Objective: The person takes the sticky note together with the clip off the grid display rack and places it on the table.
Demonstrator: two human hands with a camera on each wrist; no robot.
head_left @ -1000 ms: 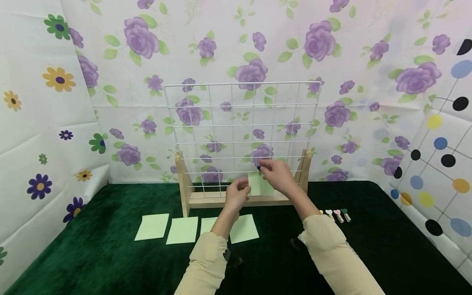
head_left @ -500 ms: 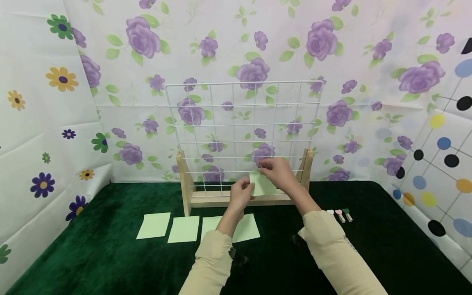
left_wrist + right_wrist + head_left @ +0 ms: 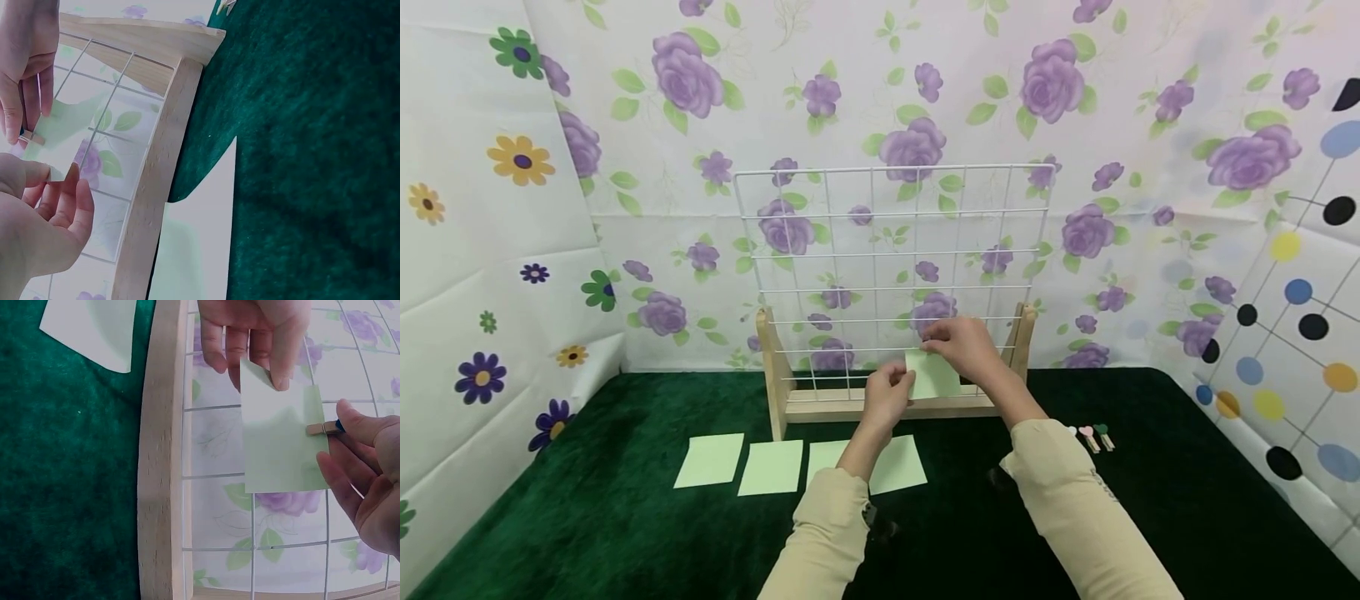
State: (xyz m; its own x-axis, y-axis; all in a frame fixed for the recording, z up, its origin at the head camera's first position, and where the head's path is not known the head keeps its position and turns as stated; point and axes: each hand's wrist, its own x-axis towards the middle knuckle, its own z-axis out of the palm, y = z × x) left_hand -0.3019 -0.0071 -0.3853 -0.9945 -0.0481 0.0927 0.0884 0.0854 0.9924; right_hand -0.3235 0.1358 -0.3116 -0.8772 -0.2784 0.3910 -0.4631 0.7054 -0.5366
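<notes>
A pale green sheet of paper stands against the lower wires of a white grid rack with a wooden base. My left hand pinches the sheet's lower left corner between thumb and fingers. At the top edge, a small wooden clothespin with a dark blue end sits over the paper. The thumb and fingers of my right hand pinch its blue end; in the head view these fingers hide it. Whether the clothespin also bites a wire cannot be made out.
Several more green sheets lie in a row on the dark green cloth in front of the rack. Small heart-topped clothespins lie to the right, partly behind the right sleeve. A flowered curtain hangs behind.
The left hand has shifted slightly right along the sheet's edge. The right fingers have turned a little, and the blue clothespin end visible a second ago is hidden in the head view.
</notes>
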